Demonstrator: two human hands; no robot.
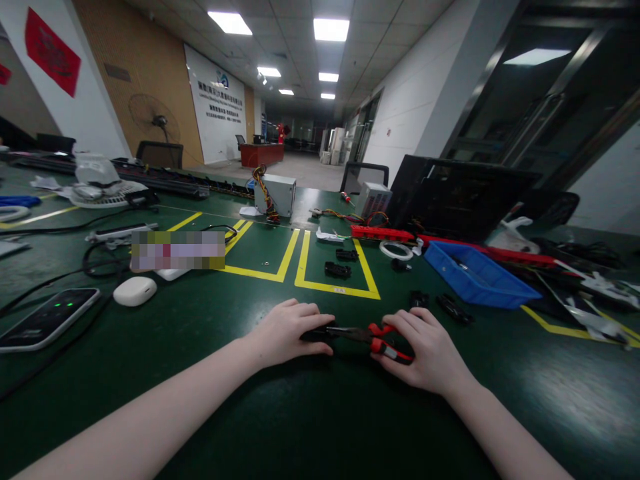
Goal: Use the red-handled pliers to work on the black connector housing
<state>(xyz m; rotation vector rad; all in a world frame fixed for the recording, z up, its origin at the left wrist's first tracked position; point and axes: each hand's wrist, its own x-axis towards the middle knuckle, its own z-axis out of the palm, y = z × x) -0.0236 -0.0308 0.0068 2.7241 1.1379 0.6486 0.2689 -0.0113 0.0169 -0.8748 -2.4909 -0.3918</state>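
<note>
Near the front middle of the green table, my left hand (293,333) is closed on a small black part (317,333), pinched between thumb and fingers. Most of that part is hidden by the hand, so its kind is unclear. My right hand (420,350) is wrapped round the red and black handles of needle-nose pliers (385,343). The pliers point left, and their jaws meet the black part at its right end. Whether the jaws grip it or only touch it I cannot tell. Just beyond my right hand lie more black parts (454,309).
A blue tray (480,277) stands at the right. Small black pieces (338,269) lie inside a yellow tape outline (340,290). A white case (135,291) and a black device with green lights (50,319) are at the left. Power supply boxes (277,195) stand farther back.
</note>
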